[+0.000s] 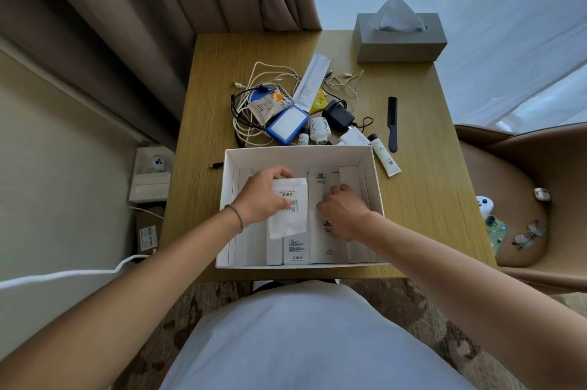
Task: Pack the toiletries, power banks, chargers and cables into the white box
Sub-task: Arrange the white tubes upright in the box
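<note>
Left hand (263, 195) grips white packet (289, 208) inside white box (298, 153); cables (254, 103) beyond.

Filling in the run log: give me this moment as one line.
left hand: holds white sachet in white box | right hand: fingers curled on flat packets, grip unclear | cables, black charger, tube: unpacked
</note>
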### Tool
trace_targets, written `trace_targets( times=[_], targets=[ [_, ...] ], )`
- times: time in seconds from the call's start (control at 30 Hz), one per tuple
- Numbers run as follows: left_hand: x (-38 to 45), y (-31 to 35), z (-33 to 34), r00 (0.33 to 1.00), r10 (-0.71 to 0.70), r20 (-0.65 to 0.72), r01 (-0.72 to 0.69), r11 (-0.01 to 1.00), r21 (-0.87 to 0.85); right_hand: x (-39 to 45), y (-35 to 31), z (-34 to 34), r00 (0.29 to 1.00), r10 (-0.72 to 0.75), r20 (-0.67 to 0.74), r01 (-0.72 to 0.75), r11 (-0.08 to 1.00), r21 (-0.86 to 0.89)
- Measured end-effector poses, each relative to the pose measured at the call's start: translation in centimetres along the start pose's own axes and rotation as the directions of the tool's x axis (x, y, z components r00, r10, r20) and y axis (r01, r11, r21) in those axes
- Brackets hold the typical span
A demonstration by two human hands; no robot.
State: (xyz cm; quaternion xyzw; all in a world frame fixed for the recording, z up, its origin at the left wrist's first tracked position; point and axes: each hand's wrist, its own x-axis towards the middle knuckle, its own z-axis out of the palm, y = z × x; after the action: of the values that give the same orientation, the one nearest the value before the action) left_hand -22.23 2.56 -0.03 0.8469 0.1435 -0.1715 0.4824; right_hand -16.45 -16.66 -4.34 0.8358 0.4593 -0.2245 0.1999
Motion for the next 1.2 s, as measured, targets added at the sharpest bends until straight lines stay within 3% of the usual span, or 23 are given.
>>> trace_targets(
  times=[0.13,0.37,0.6,0.7,0.83,0.97,1.07,1.2],
  targets=[
    [0.6,-0.9,1.4,0.994,-0.067,0.082,0.062,0.997,0.053,-0.7,-0.3,0.1,0.998,0.033,-0.056,-0.034,0.999,-0.032],
    [1.9,-2.0,3.6,0.986,-0.120,0.113,0.107,0.988,0.113,-2.4,0.8,-0.6,0.964,0.154,-0.215,-0.096,0.961,0.259],
    [2.4,-3.1,5.4,0.983,-0.126,0.136,0.093,0.969,0.227,-3.1,1.1,-1.0,0.938,0.202,-0.281,-0.079,0.916,0.393],
    [2.2,-3.6,6.0,0.990,-0.083,0.115,0.033,0.923,0.382,-3.1,1.2,-1.2,0.927,0.213,-0.309,-0.067,0.904,0.422],
    [2.0,-3.9,6.2,0.994,0.095,0.057,-0.109,0.735,0.669,-3.1,1.6,-1.3,0.910,0.224,-0.350,-0.051,0.896,0.441],
    [2.2,-3.7,6.0,0.986,0.155,0.069,-0.150,0.605,0.782,-3.1,2.4,-1.7,0.895,0.224,-0.386,-0.032,0.895,0.445],
    [2.1,-2.9,5.9,0.987,0.160,0.037,-0.129,0.617,0.776,-3.2,2.9,-2.1,0.877,0.230,-0.421,-0.010,0.886,0.464],
    [1.3,-0.7,4.8,0.963,0.242,-0.121,-0.095,0.720,0.687,-3.1,3.6,-3.0,0.840,0.265,-0.474,0.035,0.845,0.533]
  ],
)
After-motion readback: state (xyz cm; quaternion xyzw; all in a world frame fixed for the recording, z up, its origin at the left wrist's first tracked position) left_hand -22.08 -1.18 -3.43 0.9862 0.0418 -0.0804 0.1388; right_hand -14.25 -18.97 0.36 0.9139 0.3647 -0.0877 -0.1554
